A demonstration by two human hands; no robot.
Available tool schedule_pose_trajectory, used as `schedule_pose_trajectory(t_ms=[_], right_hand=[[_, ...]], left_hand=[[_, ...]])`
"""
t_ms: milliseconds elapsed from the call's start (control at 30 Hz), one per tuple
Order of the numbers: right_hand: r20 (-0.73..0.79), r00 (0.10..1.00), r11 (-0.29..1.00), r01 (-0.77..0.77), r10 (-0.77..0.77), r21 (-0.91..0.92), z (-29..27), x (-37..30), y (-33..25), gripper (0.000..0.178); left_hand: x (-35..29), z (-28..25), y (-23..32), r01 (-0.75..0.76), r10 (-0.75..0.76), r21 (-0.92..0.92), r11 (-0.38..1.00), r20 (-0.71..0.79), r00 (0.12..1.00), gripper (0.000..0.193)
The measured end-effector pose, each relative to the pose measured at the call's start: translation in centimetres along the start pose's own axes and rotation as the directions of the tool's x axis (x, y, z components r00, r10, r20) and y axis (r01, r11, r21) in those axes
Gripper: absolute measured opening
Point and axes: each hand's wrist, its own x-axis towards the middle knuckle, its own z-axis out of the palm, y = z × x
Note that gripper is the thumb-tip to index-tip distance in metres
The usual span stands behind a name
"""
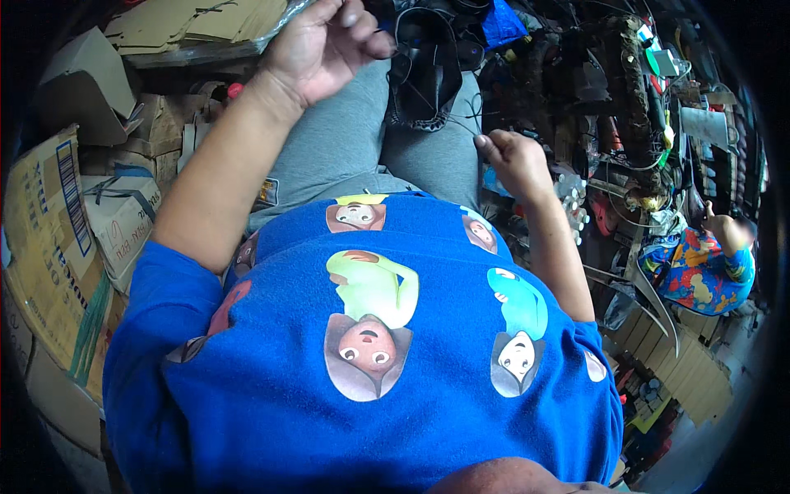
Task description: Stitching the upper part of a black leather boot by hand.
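Note:
A black shoe (424, 78) rests between my grey-trousered knees, its opening facing up, with pale stitching along the near rim. A thin dark thread (462, 125) runs from its near end toward my right hand (520, 163), whose thumb and forefinger are pinched together on it. My left hand (322, 56) is raised over my left thigh, left of the shoe. Its fingers curl inward with the tips close to the shoe's side; anything between them is too small to make out.
Cardboard boxes (49, 239) and stacked flat cardboard (193, 25) stand at my left. A blue plastic bag (502, 26) lies beyond the shoe. Crowded shelves of tools and small items (625, 107) fill the right. Another person in a multicoloured shirt (704, 272) is at the far right.

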Motion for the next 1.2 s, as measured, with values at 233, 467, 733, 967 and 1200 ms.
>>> schedule_pose_trajectory(t_ms=[233, 467, 733, 967, 1200], right_hand=[[-0.125, 0.991, 0.973, -0.023, 0.053, 0.231, 4.2, -2.2, 3.9, 0.028], [-0.073, 0.853, 0.413, -0.174, 0.517, 0.894, 0.4, -2.3, 6.3, 0.042], [0.004, 0.951, 0.950, 0.307, -0.308, 0.057, -4.2, 4.1, -3.7, 0.024], [0.169, 0.912, 0.924, 0.351, -0.375, 0.153, -2.1, 5.4, -2.8, 0.024], [0.112, 0.959, 0.895, 0.198, -0.262, 0.399, -2.4, 1.2, -1.9, 0.022]], left_hand=[[0.1, -2.9, 3.4, 0.346, 0.103, 0.453, 0.821, -0.715, 0.692, 0.036], [-4.9, 0.8, 13.5, 0.441, -0.027, 0.857, -0.265, -0.464, 0.885, 0.047], [2.9, 3.4, 1.1, 0.056, 0.541, 0.955, -0.291, 0.116, 0.833, 0.022], [2.3, -2.7, -6.3, 0.044, -0.124, 0.889, -0.455, -0.112, 0.986, 0.042], [3.0, -3.7, -6.3, 0.052, -0.159, 0.886, -0.461, -0.140, 0.977, 0.044]])
